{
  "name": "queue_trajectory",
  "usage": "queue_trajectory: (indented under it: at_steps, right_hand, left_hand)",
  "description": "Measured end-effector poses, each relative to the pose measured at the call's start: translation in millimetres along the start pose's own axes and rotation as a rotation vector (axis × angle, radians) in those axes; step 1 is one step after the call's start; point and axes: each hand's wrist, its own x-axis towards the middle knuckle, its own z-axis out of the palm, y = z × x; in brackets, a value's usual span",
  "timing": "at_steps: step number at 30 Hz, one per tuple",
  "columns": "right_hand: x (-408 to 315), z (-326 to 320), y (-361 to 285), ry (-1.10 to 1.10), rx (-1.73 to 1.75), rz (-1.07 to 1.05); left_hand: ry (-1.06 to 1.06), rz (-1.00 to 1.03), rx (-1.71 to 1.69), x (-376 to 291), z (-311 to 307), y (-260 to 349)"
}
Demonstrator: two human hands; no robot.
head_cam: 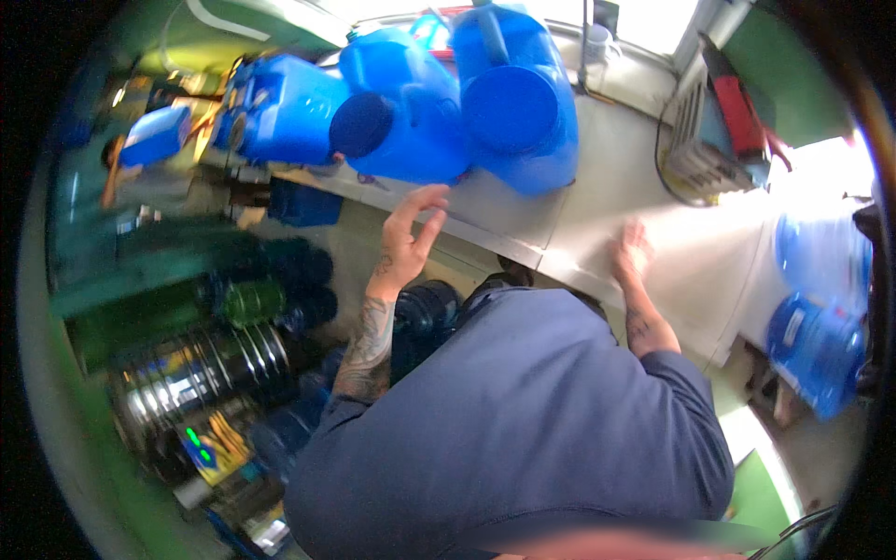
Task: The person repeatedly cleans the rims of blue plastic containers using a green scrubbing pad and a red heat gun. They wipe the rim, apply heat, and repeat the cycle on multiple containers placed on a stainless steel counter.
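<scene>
My left hand [413, 234] hovers at the front edge of a pale counter [616, 175], thumb and fingers apart, with nothing in it. Just beyond its fingertips stands a blue plastic jug [427, 133] with a dark round cap [361, 125]. To the right of that jug is a larger blue jug [514, 157] with a wide blue lid [511, 103] and a handle on top. My right hand [633, 252] appears to rest on the counter top, fingers stretched forward and blurred, holding nothing visible. Another blue container [294, 105] sits further left along the counter.
A grey slatted unit with a red part [738, 112] stands at the back right, near a white mug [598, 45]. Clear blue water bottles [819, 350] are at far right. Large ribbed bottles [203, 385] lie low left. Another person [150, 185] is near a blue container [155, 134].
</scene>
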Motion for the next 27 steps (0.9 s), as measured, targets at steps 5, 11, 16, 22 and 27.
queue_trajectory:
  at_steps: [5, 11, 16, 22, 27]
  right_hand:
    - [27.8, -12.2, -199.4, -0.244, -0.056, -0.187]
    - [6.1, -45.5, -69.2, -0.108, 0.017, 0.225]
    - [18.6, -142.0, 65.9, -0.150, 0.048, 0.699]
    - [91.6, -147.6, 103.1, 0.121, -0.131, 0.264]
    - [127.5, -109.3, 103.8, 0.429, 0.073, 0.143]
  left_hand:
    - [0.255, 0.140, -0.266, 66.7, 16.0, -42.3]
    - [0.215, 0.314, -0.401, 134.4, 75.9, -47.8]
    - [0.258, 0.274, -0.556, 144.4, 109.1, -57.8]
    - [0.299, 0.238, -0.534, 142.8, 117.9, -75.4]
    - [0.340, 0.159, -0.682, 143.5, 122.9, -73.7]
